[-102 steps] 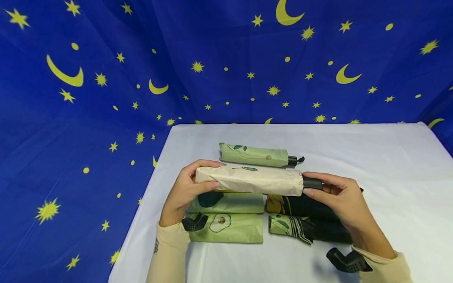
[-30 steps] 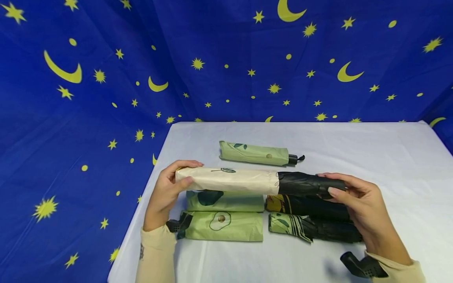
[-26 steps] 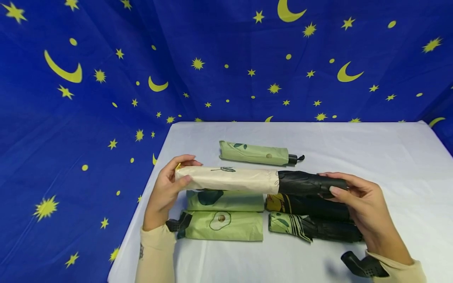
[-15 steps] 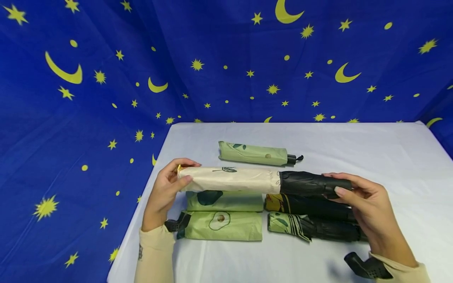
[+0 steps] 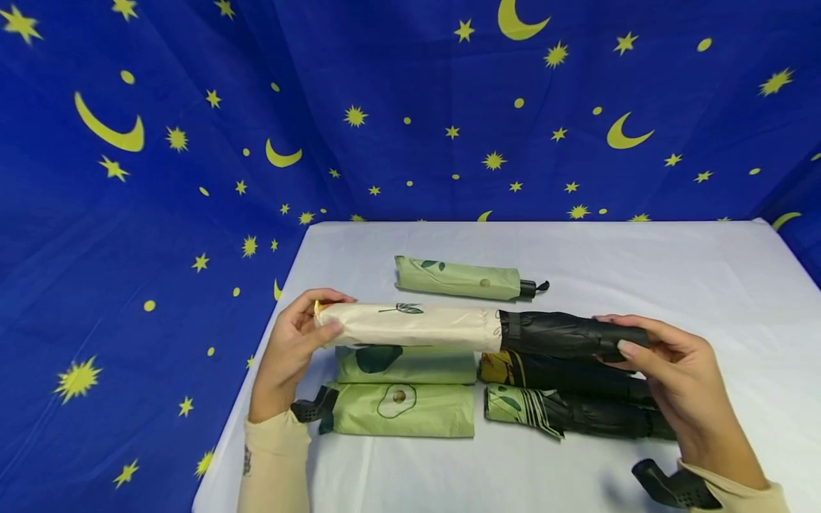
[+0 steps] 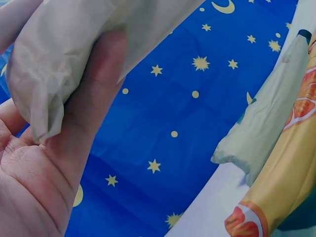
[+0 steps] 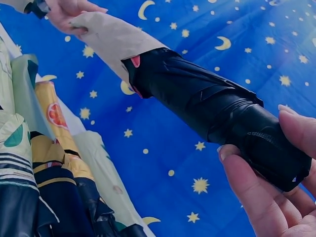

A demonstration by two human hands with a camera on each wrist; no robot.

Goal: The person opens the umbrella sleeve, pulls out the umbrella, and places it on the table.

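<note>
Level above the table, a cream umbrella cover (image 5: 410, 328) with a leaf print lies over part of a folded black umbrella (image 5: 571, 333). My left hand (image 5: 291, 349) pinches the cover's left end between thumb and fingers; the bunched tip of this cover (image 6: 54, 64) fills the upper left of the left wrist view. My right hand (image 5: 683, 370) grips the umbrella's right end, thumb in front and fingers behind. In the right wrist view a long stretch of black umbrella (image 7: 197, 94) shows outside the cover's mouth.
Behind lies a green covered umbrella (image 5: 458, 278). In front are flat green covers, one avocado-printed (image 5: 442, 410), and two dark folded umbrellas, one yellow-banded (image 5: 577, 377), one striped (image 5: 526, 410). A yellow orange-slice cover (image 6: 286, 173) shows in the left wrist view. Blue star-patterned cloth (image 5: 410, 92) surrounds the white table (image 5: 718, 285).
Earlier only the black handle showed outside the cover; now much of the black umbrella is out. My hands have moved apart, right hand rightward, left hand leftward.
</note>
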